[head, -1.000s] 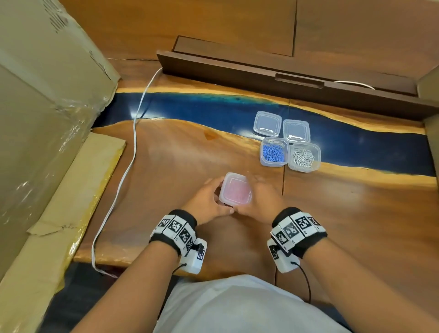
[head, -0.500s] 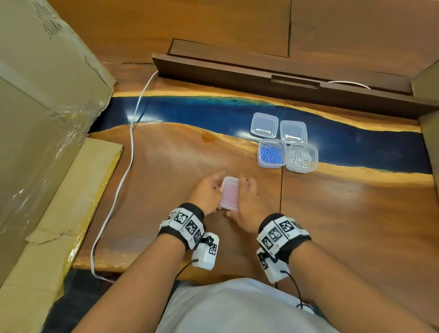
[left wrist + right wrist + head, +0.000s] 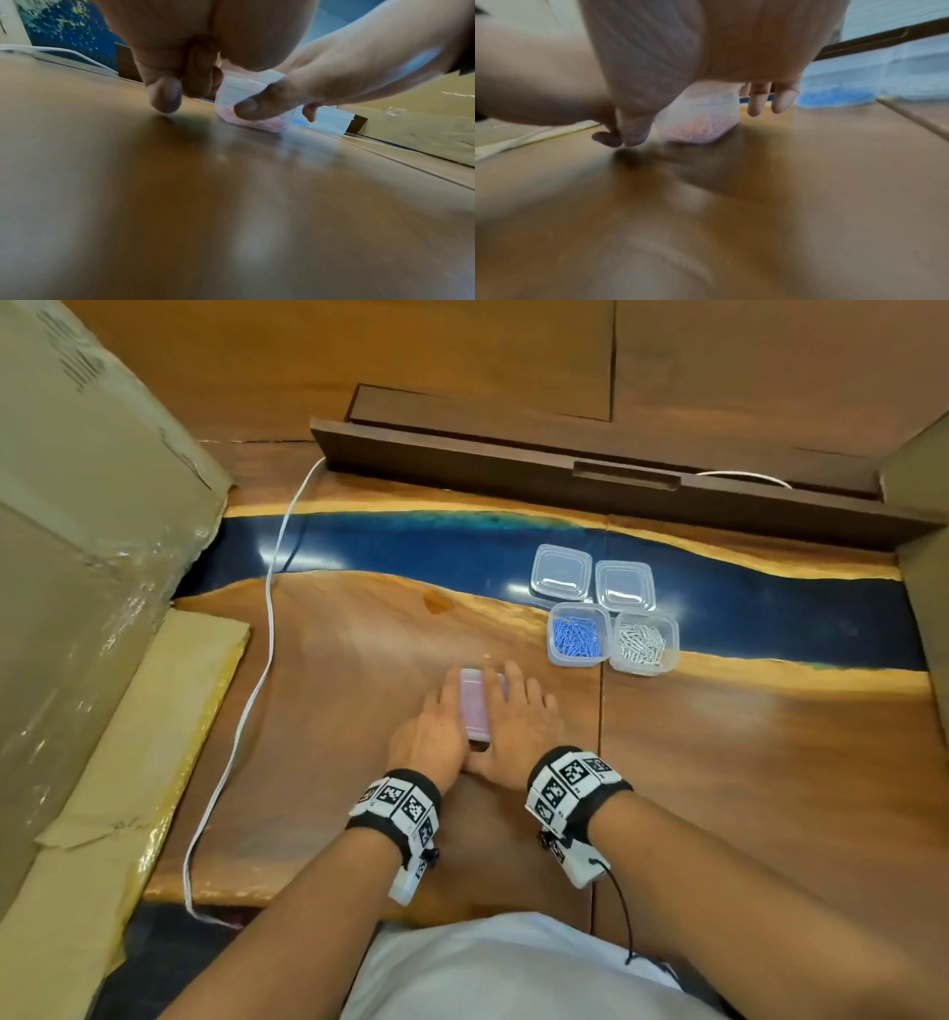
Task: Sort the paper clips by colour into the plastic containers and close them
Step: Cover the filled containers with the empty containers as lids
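Your left hand [image 3: 434,737] and right hand [image 3: 518,716] lie flat-fingered, pressing the lidded clear plastic container of pink paper clips [image 3: 475,706] on the wooden surface [image 3: 334,711]; no writing is legible.

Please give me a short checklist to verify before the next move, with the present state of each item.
1. Lid on the small clear plastic container with pink paper clips: on; fully snapped cannot tell.
2. Left hand and right hand pressing on that container from both sides: ok.
3. Open clear container with blue paper clips needs its lid: not ok, no lid on.
4. Open clear container with white paper clips needs its lid: not ok, no lid on.
5. Two loose clear square lids within reach behind them: ok.
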Action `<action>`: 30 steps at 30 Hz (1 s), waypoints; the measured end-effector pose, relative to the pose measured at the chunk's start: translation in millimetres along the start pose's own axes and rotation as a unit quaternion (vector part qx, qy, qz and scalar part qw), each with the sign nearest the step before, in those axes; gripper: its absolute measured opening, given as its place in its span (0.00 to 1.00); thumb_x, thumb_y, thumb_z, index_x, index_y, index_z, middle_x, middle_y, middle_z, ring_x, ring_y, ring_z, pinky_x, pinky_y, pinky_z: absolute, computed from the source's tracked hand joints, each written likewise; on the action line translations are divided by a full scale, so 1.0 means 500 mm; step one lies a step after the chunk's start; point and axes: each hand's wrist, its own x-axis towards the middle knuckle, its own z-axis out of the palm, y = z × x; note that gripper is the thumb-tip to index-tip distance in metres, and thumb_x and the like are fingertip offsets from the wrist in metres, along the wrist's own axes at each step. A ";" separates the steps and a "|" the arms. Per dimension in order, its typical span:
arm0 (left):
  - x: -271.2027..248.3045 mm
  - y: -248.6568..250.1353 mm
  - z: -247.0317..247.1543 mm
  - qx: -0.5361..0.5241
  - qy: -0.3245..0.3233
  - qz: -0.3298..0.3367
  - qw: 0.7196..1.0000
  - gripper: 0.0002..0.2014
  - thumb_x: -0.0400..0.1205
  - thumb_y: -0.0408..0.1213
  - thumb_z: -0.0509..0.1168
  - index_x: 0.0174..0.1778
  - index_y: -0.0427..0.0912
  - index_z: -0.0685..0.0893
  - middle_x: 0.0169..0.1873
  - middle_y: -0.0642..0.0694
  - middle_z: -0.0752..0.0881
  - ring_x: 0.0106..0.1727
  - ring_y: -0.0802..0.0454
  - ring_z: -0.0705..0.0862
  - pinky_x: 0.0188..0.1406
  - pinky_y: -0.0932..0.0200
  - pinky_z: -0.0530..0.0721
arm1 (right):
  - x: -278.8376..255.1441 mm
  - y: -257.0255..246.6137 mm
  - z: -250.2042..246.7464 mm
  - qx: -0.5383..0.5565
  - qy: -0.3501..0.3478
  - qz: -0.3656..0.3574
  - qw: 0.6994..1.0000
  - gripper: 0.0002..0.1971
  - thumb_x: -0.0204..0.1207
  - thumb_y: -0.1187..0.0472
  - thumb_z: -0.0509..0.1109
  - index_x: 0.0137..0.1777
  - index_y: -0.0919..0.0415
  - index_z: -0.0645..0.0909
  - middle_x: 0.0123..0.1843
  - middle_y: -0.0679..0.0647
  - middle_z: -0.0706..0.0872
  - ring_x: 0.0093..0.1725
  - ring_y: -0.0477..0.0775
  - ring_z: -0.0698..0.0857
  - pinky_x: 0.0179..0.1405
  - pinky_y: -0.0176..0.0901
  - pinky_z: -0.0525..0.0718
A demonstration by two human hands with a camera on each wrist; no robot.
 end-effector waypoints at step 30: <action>0.171 0.236 -0.012 0.006 -0.063 0.119 0.991 0.40 0.67 0.40 0.80 0.72 0.42 0.68 0.67 0.43 0.74 0.63 0.41 0.80 0.59 0.47 0.82 | 0.320 0.250 -0.222 -0.035 -0.035 0.007 0.999 0.56 0.59 0.47 0.83 0.83 0.49 0.52 0.76 0.65 0.65 0.65 0.71 0.79 0.56 0.59 0.85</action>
